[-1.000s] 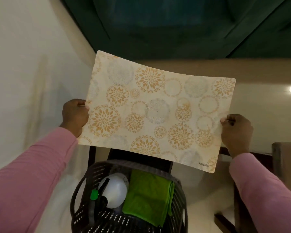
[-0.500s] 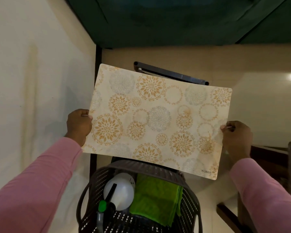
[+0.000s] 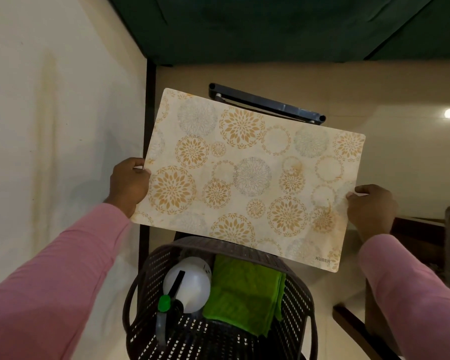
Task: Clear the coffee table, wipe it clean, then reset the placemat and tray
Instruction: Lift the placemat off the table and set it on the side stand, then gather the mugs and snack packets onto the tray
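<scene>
My left fingers (image 3: pixel 138 163) and right fingers (image 3: pixel 363 190) pinch the placemat (image 3: pixel 247 178) by its short edges; between them it looks thin, light, probably bendy.

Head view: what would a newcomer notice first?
The flower-patterned placemat, held up mid-frame, left hand gripping one short edge and right hand the other. Below it, a dark perforated basket holds a white spray bottle beside a folded green cloth.

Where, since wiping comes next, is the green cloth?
Head view, bottom centre: the cloth lies folded in the basket, right of the spray bottle, just below the held placemat.
</scene>
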`<action>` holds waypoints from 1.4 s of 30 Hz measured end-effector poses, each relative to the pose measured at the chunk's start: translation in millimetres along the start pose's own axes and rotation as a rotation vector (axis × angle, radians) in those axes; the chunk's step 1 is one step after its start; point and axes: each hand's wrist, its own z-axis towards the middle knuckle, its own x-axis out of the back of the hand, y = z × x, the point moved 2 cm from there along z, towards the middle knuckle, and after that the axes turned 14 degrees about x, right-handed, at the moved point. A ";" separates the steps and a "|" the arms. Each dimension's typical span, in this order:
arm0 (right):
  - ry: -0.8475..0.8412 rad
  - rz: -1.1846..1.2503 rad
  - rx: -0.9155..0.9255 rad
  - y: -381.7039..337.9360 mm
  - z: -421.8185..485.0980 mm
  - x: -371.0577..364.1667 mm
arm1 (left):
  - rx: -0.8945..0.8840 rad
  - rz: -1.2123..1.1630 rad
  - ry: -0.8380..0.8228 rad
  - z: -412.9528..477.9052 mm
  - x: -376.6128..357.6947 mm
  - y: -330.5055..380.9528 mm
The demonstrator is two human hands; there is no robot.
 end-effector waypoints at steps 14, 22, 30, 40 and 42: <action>-0.041 -0.040 0.097 -11.2 -40.1 2.2 | -0.184 0.101 0.011 -47.7 -7.3 6.6; -0.120 -0.006 0.347 -49.5 -88.1 32.8 | -0.368 0.215 0.036 -125.1 3.2 23.3; -0.216 -0.192 0.696 -79.6 -194.9 110.1 | -0.601 0.527 0.050 -299.0 -6.3 16.7; -0.224 -0.221 0.702 -34.5 -268.7 196.6 | -0.569 0.625 0.129 -443.4 -0.3 -19.8; -0.226 -0.236 0.722 -23.7 -278.2 207.7 | -0.586 0.637 0.148 -456.6 4.2 -31.1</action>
